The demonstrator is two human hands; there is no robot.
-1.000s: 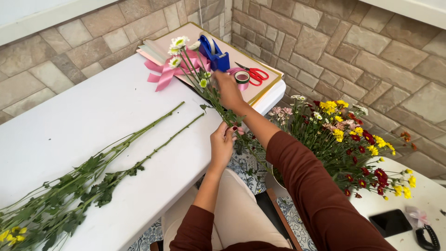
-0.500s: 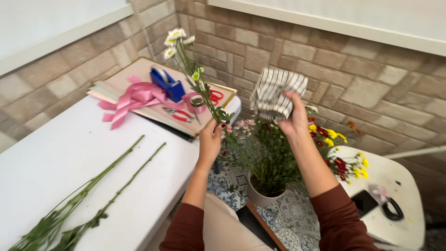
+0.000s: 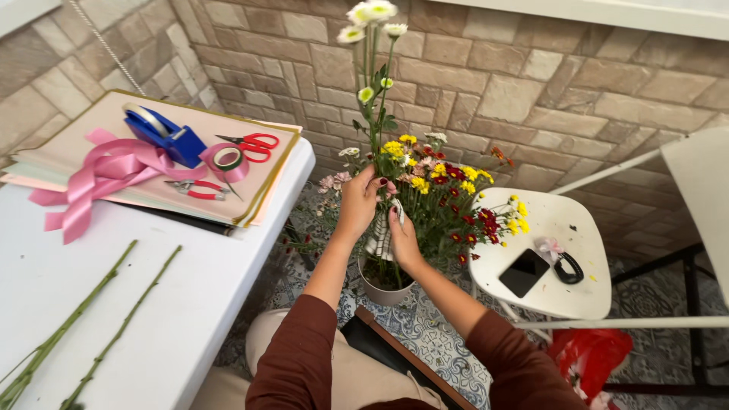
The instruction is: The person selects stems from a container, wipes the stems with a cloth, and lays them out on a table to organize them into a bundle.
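My left hand [image 3: 355, 203] grips a few tall stems of white and pale green flowers [image 3: 372, 45], held upright over a white pot [image 3: 380, 292] on the floor. The pot is full of mixed yellow, red and pink flowers [image 3: 448, 193]. My right hand [image 3: 404, 241] is just below and to the right of the left. It clutches a black-and-white striped cloth [image 3: 380, 241] against the bunch, above the pot's rim. Leaves hide the lower ends of the stems.
A white table [image 3: 197, 304] at left carries two long green stems [image 3: 99, 319], stacked paper sheets [image 3: 250, 193], pink ribbon [image 3: 99, 178], a blue tape dispenser [image 3: 163, 133], red scissors [image 3: 254, 142] and red pliers [image 3: 194, 188]. A white stool [image 3: 562, 228] at right bears a dark phone [image 3: 524, 272]. A brick wall stands behind.
My left hand has carried the white-flowered stems away from the table to above the pot. My right hand has come down with the striped cloth from wall height to the bunch.
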